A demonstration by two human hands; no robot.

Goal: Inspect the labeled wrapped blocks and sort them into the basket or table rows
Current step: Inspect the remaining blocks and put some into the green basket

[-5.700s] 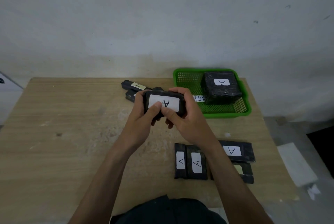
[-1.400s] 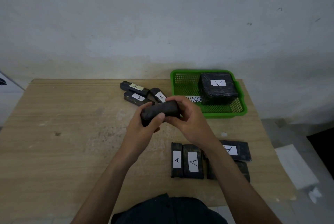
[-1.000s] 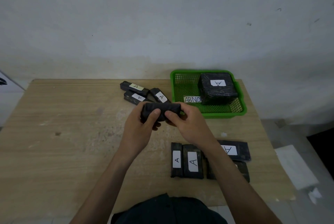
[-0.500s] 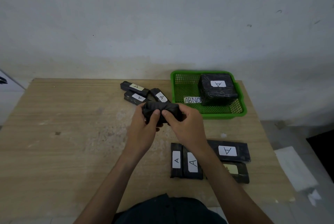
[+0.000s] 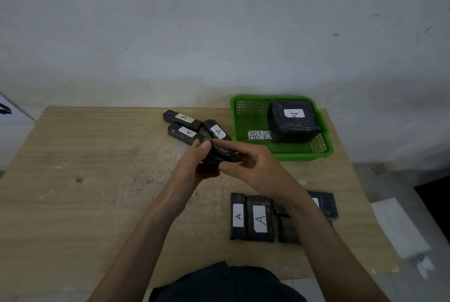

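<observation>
Hands: our left hand (image 5: 194, 164) has its fingers curled round the held block (image 5: 215, 155), thumb on top. Our right hand (image 5: 250, 165) pinches the same block between thumb and forefinger from the other side. Both are gripping, so neither is free.
Block position: the held block is up off the table (image 5: 85, 180), just in front of the far pile (image 5: 187, 126) and to the left of the basket (image 5: 305, 155).
Basket: green mesh, holding one large block (image 5: 293, 120) labelled A and a paper tag (image 5: 259, 135) reading "ABNO".
Near row: the near row (image 5: 252, 219) of A-labelled blocks lies flat beside and partly under our right forearm (image 5: 304, 216).
Step, as we judge it: inspection is under way and we have not yet chosen where the block goes.
Risk: the wrapping looks slick and creased, so turning the block between two hands could let it slip and drop onto the far pile, scattering it. We could also sort it wrongly if we decide before seeing every face. Lowering it into the near row could knock those blocks out of line, because our own arm blocks our view of them.
Hidden: we cannot make out the held block's label, as our fingers cover most of the block. The right forearm hides part of the near row, so we cannot count it, and one label there shows only as a sliver. The large block hides the rest of the paper tag.
</observation>
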